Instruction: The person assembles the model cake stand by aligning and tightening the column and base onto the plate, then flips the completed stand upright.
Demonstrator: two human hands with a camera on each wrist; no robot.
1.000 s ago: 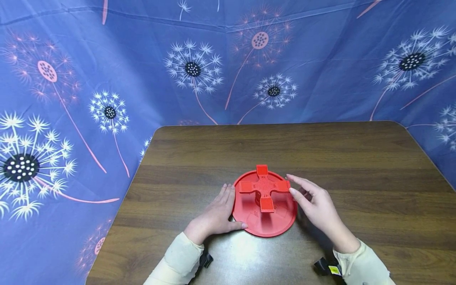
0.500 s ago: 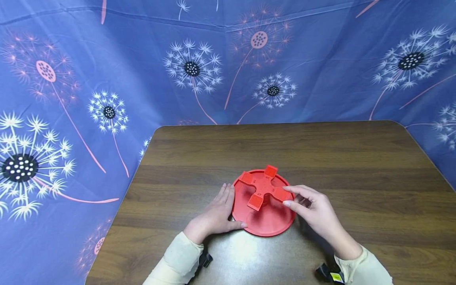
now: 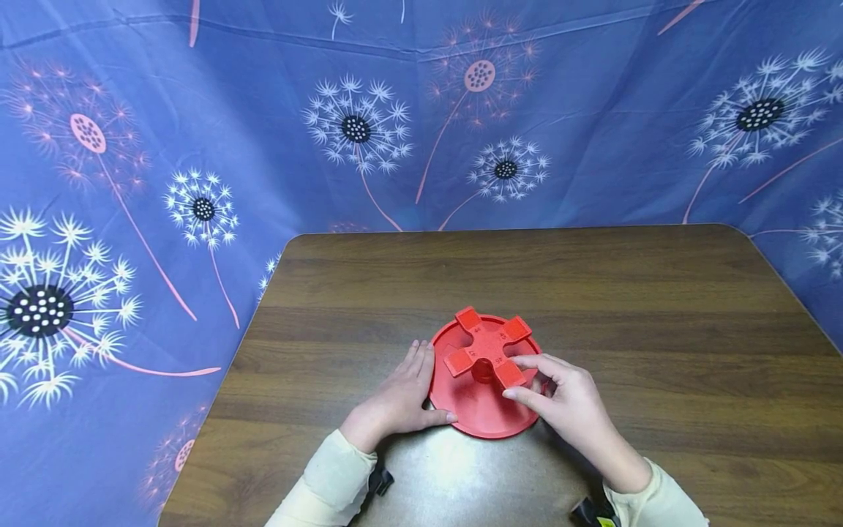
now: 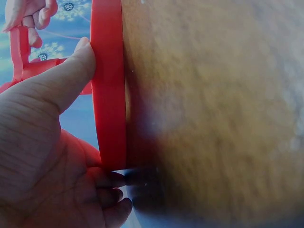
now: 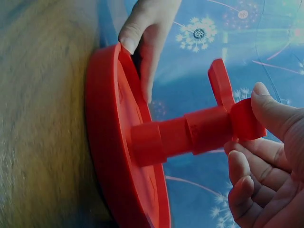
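On the table stands a round red base [image 3: 484,424] with a raised rim and a central post [image 5: 175,137]. A red four-armed cross piece [image 3: 489,344] sits atop the post, small numbers marked on its arms. My left hand [image 3: 398,399] rests against the base's left side, fingers straight along the rim and thumb on the near edge. In the left wrist view the thumb [image 4: 71,76] lies at the rim. My right hand [image 3: 569,395] pinches the end of the cross piece's near-right arm between thumb and fingers, as the right wrist view also shows.
The brown wood-grain table [image 3: 329,293] spreads around the base. Behind and to the left hangs a blue cloth [image 3: 263,110] printed with dandelions. Black wrist devices [image 3: 380,481] sit below both sleeves.
The cross piece has turned clockwise as seen from above, and my right hand has swung toward me and leftward with its arm. My left hand and the base stay in place.
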